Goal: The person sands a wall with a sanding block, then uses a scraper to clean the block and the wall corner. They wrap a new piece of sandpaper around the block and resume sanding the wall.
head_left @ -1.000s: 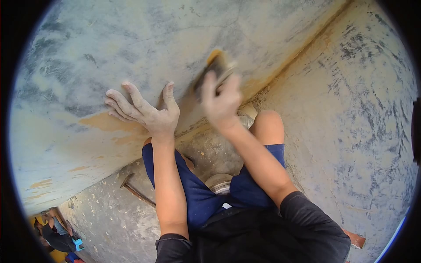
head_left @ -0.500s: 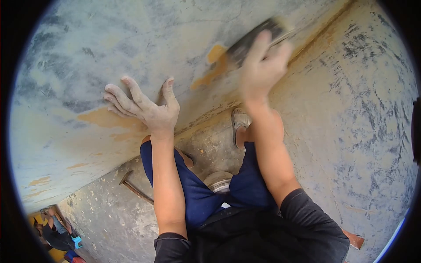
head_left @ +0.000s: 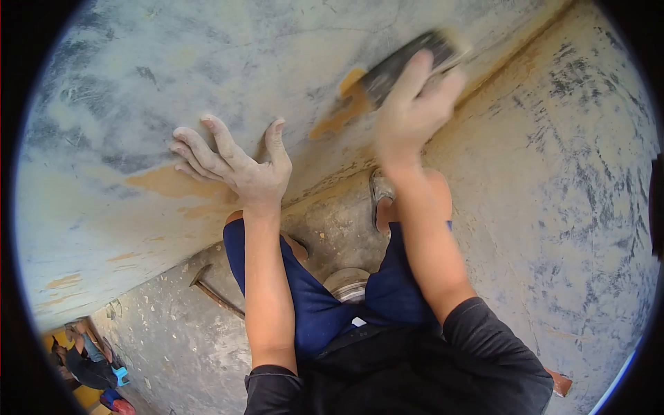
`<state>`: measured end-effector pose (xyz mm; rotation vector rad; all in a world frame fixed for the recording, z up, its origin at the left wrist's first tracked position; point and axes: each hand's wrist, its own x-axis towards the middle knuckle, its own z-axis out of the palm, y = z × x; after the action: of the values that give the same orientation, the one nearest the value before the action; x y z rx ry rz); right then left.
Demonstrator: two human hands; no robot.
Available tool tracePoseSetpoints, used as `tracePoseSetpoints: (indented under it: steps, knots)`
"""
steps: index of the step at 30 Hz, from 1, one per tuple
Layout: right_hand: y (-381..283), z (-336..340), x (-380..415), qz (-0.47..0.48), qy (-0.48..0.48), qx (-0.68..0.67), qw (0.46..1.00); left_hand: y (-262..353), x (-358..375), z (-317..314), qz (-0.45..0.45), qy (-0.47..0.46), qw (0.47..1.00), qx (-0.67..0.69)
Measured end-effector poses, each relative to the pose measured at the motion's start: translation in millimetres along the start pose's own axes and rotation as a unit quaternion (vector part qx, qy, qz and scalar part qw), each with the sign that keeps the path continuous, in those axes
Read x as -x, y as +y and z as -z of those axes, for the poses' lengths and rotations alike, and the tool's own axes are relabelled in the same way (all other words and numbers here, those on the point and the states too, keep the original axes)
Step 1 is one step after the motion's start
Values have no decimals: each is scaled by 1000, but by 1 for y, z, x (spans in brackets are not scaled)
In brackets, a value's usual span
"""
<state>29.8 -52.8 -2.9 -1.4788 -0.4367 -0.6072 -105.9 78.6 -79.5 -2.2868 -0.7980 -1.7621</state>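
Observation:
My left hand [head_left: 252, 169] rests against the grey-white, patchy wall [head_left: 228, 62], its fingers spread and dusted with pale powder. Beneath its fingers lies a tan bare patch [head_left: 155, 181]. Higher up and to the right, my right hand [head_left: 415, 114] is closed round a dark, flat sanding block [head_left: 401, 69], blurred by motion. The block's dark face lies along the wall beside an orange-tan patch [head_left: 342, 114], close to the corner where two walls meet. The fingers on the block's far side are partly hidden.
A hammer-like tool [head_left: 214, 290] with a long handle lies on the speckled floor [head_left: 166, 332] at left. A round metal container [head_left: 346, 280] stands between the knees. A reddish-brown piece [head_left: 560, 382] lies at lower right. Another person [head_left: 90, 366] shows at lower left.
The view has shifted slightly, so both hands appear a little to the right. My right hand still grips the sanding block at nearly the same spot; my left hand stays spread on the wall.

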Motion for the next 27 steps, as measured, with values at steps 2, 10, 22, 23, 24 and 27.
tracePoseSetpoints:
  steps: [2, 10, 22, 23, 24, 27]
  knots:
    - [20, -19, 50, 110, 35, 4, 993, 1, 1, -2, -6, 9, 1000, 10]
    - [5, 6, -4, 15, -25, 24, 999, 2, 1, 1, 0, -3, 1000, 6]
    - [-6, 15, -21, 51, -36, 54, 997, 5, 0, 0, 4, 1, 1000, 9]
    - [-2, 11, -15, 49, -39, 55, 997, 4, 0, 0, 2, 0, 1000, 7]
    - [5, 3, -6, 98, -10, 55, 994, 3, 0, -1, 2, 1, 1000, 6]
    - [49, -9, 69, 160, -57, 41, 985, 2, -1, -5, -14, 15, 1000, 5]
